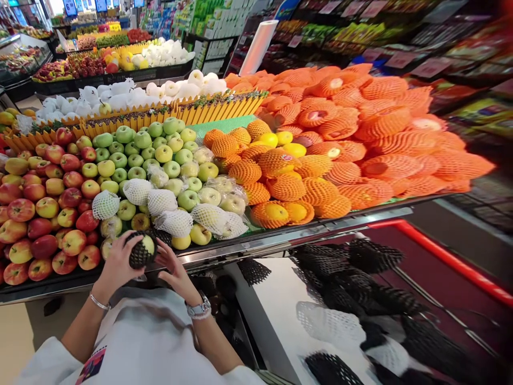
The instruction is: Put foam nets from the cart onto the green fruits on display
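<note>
My left hand (119,263) is closed around a green apple (148,244) in a black foam net sleeve (138,255), just above the front edge of the fruit display. Close by on its right is my right hand (176,270), its fingers apart and curved towards the apple; whether a fingertip touches it I cannot tell. Beyond my hands lie several green apples (136,172), some in white foam nets (162,202) and some in clear wrap. Red-yellow apples (52,208) are heaped to the left.
Orange fruit in orange nets (276,176) and larger net-wrapped fruit (385,123) fill the display's right side. A metal rail (296,235) runs along its front. Below right, a cart with a red rim (444,256) and a white box (272,299) hold loose black and white nets.
</note>
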A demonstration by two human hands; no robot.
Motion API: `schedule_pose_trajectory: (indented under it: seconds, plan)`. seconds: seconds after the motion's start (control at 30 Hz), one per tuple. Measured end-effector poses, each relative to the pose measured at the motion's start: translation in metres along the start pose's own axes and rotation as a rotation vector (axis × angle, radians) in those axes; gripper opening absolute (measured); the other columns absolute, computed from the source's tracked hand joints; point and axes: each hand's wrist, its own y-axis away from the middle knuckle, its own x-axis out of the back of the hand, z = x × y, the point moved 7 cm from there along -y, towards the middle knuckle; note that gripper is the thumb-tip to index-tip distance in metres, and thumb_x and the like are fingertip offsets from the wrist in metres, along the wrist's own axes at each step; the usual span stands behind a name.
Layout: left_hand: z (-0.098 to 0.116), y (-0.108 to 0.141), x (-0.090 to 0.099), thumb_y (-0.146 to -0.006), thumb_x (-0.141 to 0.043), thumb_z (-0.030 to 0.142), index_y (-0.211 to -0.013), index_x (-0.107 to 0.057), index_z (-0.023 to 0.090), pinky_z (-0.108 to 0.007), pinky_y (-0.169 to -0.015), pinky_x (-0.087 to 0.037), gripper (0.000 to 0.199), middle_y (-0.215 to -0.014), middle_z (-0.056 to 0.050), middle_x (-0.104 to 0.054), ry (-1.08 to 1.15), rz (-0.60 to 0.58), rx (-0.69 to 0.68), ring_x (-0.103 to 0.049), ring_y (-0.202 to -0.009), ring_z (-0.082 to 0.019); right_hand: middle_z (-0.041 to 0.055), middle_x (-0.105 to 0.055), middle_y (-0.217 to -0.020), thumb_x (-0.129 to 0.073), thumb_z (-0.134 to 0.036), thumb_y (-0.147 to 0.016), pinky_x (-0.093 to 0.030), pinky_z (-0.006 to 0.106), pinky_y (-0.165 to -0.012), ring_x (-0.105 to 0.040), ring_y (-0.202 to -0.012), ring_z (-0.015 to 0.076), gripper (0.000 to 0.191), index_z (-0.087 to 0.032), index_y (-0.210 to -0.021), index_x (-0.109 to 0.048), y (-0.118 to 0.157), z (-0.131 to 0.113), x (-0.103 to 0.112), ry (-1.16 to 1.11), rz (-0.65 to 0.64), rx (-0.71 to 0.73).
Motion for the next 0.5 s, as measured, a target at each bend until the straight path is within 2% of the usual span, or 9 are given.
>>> schedule_pose_trajectory:
  seconds: [0.07, 0.13, 0.2, 0.27, 0.37, 0.5]
  plan:
    - [-0.009, -0.014, 0.016, -0.07, -0.073, 0.019, -0.132, -0.051, 0.025, -0.05, -0.109, -0.038, 0.065, -0.137, -0.013, -0.052, -0.083, 0.125, 0.014, -0.051, -0.127, -0.035, 0.0106, -0.071, -0.119, -0.062, -0.057, -0.085, -0.053, 0.045, -0.094, -0.07, -0.103, 0.0247, 0.054, -0.025, -0.129, -0.058, 0.008, 0.003, 0.029, 0.089, 0.139, 0.028]
    - [-0.019, -0.028, 0.024, -0.072, -0.073, 0.021, -0.131, -0.051, 0.024, -0.05, -0.108, -0.038, 0.064, -0.137, -0.014, -0.051, -0.181, 0.187, 0.038, -0.051, -0.125, -0.035, 0.0082, -0.076, -0.095, -0.055, -0.051, -0.091, -0.056, 0.043, -0.083, -0.072, -0.084, 0.0236, 0.036, -0.022, -0.107, -0.069, 0.024, 0.006, 0.074, 0.244, 0.438, 0.054]
    - [-0.027, -0.041, 0.02, -0.072, -0.073, 0.02, -0.131, -0.051, 0.022, -0.051, -0.106, -0.039, 0.064, -0.136, -0.016, -0.052, -0.289, 0.155, 0.042, -0.052, -0.123, -0.037, 0.0065, -0.074, -0.077, -0.051, -0.052, -0.091, -0.056, 0.039, -0.073, -0.069, -0.07, 0.0223, 0.039, -0.018, -0.094, -0.07, 0.05, 0.013, 0.122, 0.373, 0.783, 0.045]
    - [-0.034, -0.049, 0.01, -0.073, -0.071, 0.02, -0.131, -0.051, 0.018, -0.05, -0.102, -0.041, 0.062, -0.132, -0.018, -0.054, -0.381, 0.084, 0.037, -0.054, -0.12, -0.038, 0.0058, -0.069, -0.071, -0.047, -0.056, -0.09, -0.055, 0.037, -0.069, -0.066, -0.066, 0.0214, 0.046, -0.016, -0.091, -0.068, 0.08, 0.023, 0.165, 0.457, 1.055, 0.004]
    - [-0.046, -0.052, 0.001, -0.075, -0.071, 0.023, -0.133, -0.049, 0.015, -0.05, -0.098, -0.044, 0.062, -0.129, -0.02, -0.055, -0.451, 0.056, 0.063, -0.055, -0.117, -0.039, 0.0094, -0.068, -0.079, -0.039, -0.058, -0.089, -0.054, 0.039, -0.073, -0.064, -0.072, 0.0223, 0.053, -0.013, -0.097, -0.064, 0.118, 0.042, 0.215, 0.538, 1.244, -0.078]
    - [-0.059, -0.051, -0.001, -0.078, -0.072, 0.032, -0.14, -0.04, 0.02, -0.052, -0.101, -0.043, 0.071, -0.134, -0.018, -0.051, -0.433, 0.016, 0.051, -0.053, -0.122, -0.037, 0.016, -0.066, -0.104, -0.044, -0.055, -0.084, -0.05, 0.044, -0.087, -0.061, -0.102, 0.0293, 0.05, -0.013, -0.099, -0.066, 0.152, 0.074, 0.267, 0.665, 1.32, -0.259]
